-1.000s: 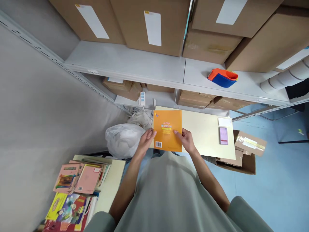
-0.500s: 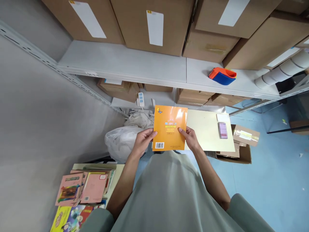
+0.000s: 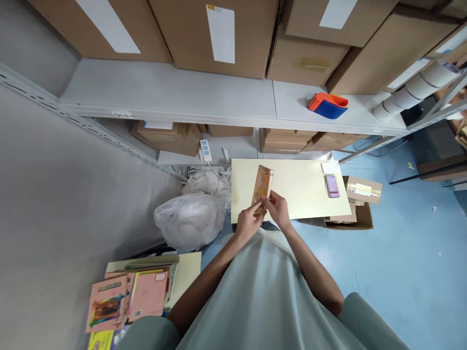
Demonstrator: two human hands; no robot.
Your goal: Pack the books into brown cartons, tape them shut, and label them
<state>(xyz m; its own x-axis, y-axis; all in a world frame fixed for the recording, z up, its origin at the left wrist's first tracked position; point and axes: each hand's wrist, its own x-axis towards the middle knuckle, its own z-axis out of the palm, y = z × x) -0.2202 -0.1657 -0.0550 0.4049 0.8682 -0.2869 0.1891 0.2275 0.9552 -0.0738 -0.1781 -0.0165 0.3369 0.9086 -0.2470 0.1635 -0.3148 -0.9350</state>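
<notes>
I hold the orange book tilted over the cream table, its cover print too small to read. My left hand and right hand both grip its lower end. Farther left, a pink book bears a barcode; the shelf label is blurred.

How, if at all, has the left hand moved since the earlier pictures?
Yes, rightward: the left hand, earlier mostly left of the left edge of the table, now appears right of that edge, closer to the right hand.
</notes>
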